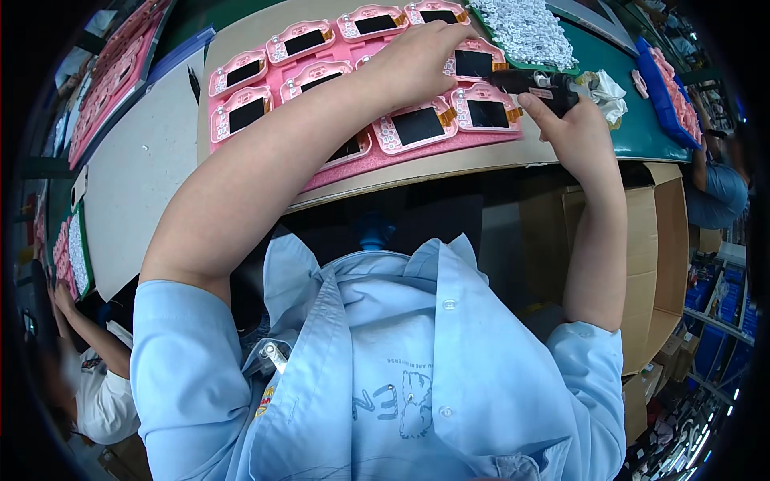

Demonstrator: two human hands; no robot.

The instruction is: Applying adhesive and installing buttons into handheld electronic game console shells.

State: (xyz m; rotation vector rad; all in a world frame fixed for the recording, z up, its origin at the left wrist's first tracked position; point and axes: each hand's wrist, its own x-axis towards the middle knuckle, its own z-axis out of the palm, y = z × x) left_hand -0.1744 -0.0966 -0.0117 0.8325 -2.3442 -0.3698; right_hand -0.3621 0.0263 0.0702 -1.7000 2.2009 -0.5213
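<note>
Light-blue shirt [393, 345], lower centre. Right hand [576, 132] wrapped round black tool [541, 86], likely for aim; tip beside pink housing [473, 63], upper right. Left hand [427, 58] curled by it, maybe steadying; can't tell if pinching.

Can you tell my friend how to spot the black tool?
Find the big pink mat covered with pink cases. By its right edge is the person's right hand. The black tool is the chunky thing it grips, unlike the flat cases and crumpled white paper nearby.
</note>
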